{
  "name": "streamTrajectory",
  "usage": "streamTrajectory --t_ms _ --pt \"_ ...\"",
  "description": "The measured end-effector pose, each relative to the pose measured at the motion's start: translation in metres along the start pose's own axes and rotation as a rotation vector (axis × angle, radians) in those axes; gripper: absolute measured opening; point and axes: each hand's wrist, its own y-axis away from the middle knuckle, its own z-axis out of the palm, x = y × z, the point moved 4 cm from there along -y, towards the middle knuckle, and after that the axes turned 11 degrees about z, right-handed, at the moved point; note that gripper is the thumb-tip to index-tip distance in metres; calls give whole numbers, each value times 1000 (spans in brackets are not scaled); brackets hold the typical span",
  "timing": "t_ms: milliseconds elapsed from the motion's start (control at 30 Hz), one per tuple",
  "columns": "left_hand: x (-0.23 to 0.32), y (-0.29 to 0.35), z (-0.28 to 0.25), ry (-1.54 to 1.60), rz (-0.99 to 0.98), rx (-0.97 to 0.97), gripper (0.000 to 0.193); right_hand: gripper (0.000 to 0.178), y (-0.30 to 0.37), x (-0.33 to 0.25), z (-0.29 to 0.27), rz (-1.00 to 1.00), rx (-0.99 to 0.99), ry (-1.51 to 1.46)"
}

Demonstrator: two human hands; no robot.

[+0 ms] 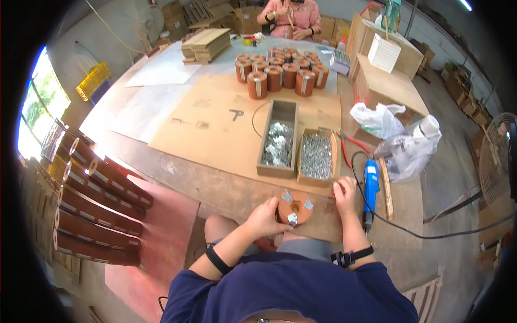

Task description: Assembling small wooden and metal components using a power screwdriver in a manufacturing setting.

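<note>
My left hand (264, 217) grips the side of a reddish-brown round block (297, 210) at the table's near edge. The block has a hole in its middle and small metal clips (292, 218) spaced around its top. To its right, my right hand (345, 193) hovers by the near corner of a cardboard box of small grey metal screws (316, 156). Its fingers are curled together, and whatever they may hold is too small to make out. Left of that box, a long grey-brown box (278, 166) contains loose shiny metal clips (279, 141).
A blue electric screwdriver (370, 185) with a black cord, a wooden stick (386, 188) and red-handled pliers (347, 148) lie at right. Beyond are plastic bags (412, 148). Similar brown cylinders (257, 85) stand farther back; long brown rolls (102, 242) lie left. Another person (295, 19) sits opposite.
</note>
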Motion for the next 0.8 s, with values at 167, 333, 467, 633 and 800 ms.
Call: streamTrajectory --t_ms 167,333,467,633,800 --pt "13 -9 -36 232 2 98 69 9 6 3 -1 49 164 27" --pt "-14 -54 -110 425 38 519 62 8 4 6 3 115 117 105" --pt "-59 -106 -165 305 -52 715 56 8 3 10 6 147 115 105" --pt "-151 -159 -195 52 -236 806 63 8 1 7 5 185 128 89" --pt "-174 -209 -198 58 -516 828 66 9 -1 5 3 203 118 100"
